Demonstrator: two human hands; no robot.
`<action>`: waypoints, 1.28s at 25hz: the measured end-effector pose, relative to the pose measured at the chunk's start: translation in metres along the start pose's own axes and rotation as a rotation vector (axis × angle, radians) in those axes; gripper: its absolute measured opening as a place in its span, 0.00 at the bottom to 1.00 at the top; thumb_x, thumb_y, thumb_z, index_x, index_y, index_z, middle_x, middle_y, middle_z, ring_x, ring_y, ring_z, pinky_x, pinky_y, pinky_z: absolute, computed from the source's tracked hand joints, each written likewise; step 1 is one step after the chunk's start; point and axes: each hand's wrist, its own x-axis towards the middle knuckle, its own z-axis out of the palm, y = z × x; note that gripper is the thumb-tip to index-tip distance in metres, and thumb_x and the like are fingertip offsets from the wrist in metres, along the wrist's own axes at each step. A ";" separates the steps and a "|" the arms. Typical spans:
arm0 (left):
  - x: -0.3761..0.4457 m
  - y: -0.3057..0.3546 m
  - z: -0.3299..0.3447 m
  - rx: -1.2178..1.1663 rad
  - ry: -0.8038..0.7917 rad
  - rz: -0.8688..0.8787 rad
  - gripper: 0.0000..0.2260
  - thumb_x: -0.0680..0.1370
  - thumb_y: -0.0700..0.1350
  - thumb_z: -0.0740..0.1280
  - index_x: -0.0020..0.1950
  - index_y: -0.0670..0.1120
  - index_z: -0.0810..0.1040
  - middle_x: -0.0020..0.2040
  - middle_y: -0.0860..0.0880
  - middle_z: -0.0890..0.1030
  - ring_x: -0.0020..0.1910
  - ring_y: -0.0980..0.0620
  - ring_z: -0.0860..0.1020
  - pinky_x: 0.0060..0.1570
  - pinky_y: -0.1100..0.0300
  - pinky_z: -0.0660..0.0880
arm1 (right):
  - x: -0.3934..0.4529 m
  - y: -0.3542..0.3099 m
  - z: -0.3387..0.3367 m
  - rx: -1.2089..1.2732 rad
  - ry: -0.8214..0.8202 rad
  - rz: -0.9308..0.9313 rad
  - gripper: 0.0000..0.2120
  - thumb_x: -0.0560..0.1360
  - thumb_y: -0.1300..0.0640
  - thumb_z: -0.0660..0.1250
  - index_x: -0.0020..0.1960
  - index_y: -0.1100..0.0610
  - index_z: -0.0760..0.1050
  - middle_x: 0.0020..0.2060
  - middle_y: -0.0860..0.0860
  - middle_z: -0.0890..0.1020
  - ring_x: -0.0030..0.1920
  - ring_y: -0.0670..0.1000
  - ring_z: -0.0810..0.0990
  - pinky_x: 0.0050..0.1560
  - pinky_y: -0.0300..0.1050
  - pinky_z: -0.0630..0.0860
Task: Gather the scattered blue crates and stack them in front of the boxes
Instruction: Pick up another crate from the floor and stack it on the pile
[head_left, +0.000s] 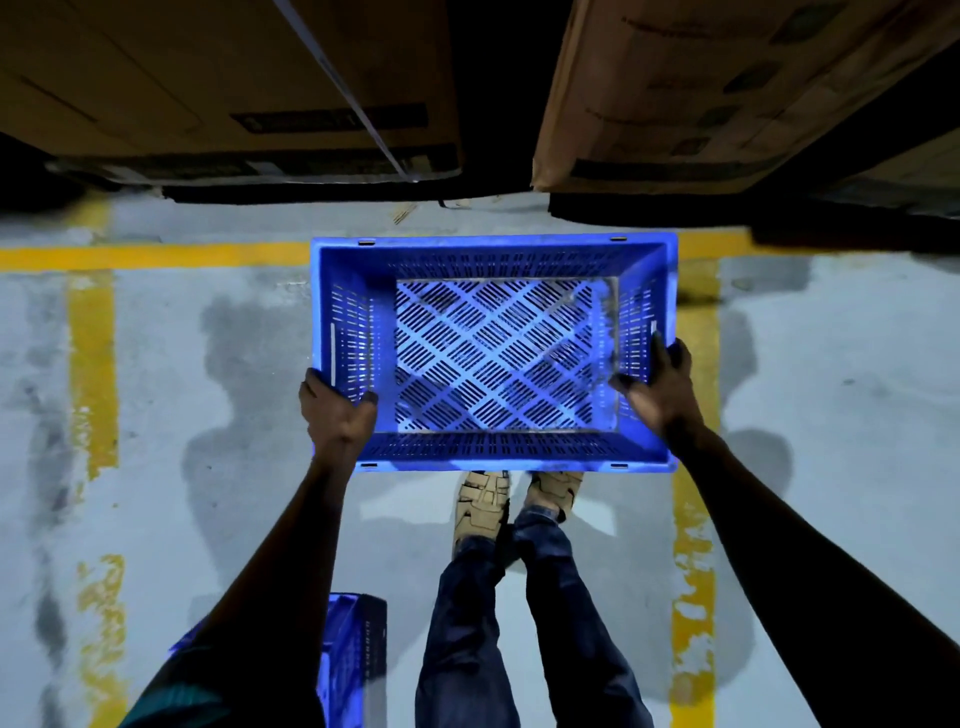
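Blue crate (493, 353) held level in both hands, in front of the cardboard boxes.

The left hand (337, 410) grasps the crate's left short wall near its near corner, thumb inside; the right hand (657, 384) grips the right short wall, fingers curled over the rim. The crate's long axis runs left to right, parallel to the yellow floor line (156, 255) and the fronts of the left box (228, 88) and right box (727, 93). It hangs between the feet and the boxes, so setting it down likely means lowering straight ahead. A second blue crate (353, 654) lies on the floor behind, by the left arm.
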 end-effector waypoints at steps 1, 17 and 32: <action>-0.006 0.000 0.004 0.019 0.001 0.033 0.40 0.69 0.45 0.74 0.75 0.34 0.59 0.71 0.32 0.65 0.70 0.33 0.65 0.69 0.44 0.65 | -0.002 0.003 0.005 -0.035 0.002 0.002 0.51 0.62 0.30 0.70 0.75 0.60 0.64 0.75 0.63 0.56 0.74 0.56 0.59 0.73 0.32 0.51; -0.093 -0.048 0.028 0.246 -0.279 0.382 0.31 0.76 0.46 0.70 0.76 0.41 0.63 0.79 0.39 0.58 0.76 0.39 0.62 0.67 0.43 0.69 | -0.110 0.036 0.054 -0.288 0.154 -0.026 0.36 0.68 0.46 0.65 0.69 0.69 0.69 0.63 0.72 0.73 0.64 0.74 0.71 0.66 0.65 0.68; -0.251 -0.210 0.025 -0.017 -0.085 0.235 0.18 0.79 0.45 0.65 0.68 0.43 0.71 0.39 0.51 0.78 0.50 0.41 0.81 0.52 0.54 0.74 | -0.287 0.137 0.140 0.035 0.046 -0.239 0.17 0.75 0.61 0.65 0.64 0.60 0.75 0.48 0.55 0.86 0.46 0.57 0.84 0.50 0.41 0.73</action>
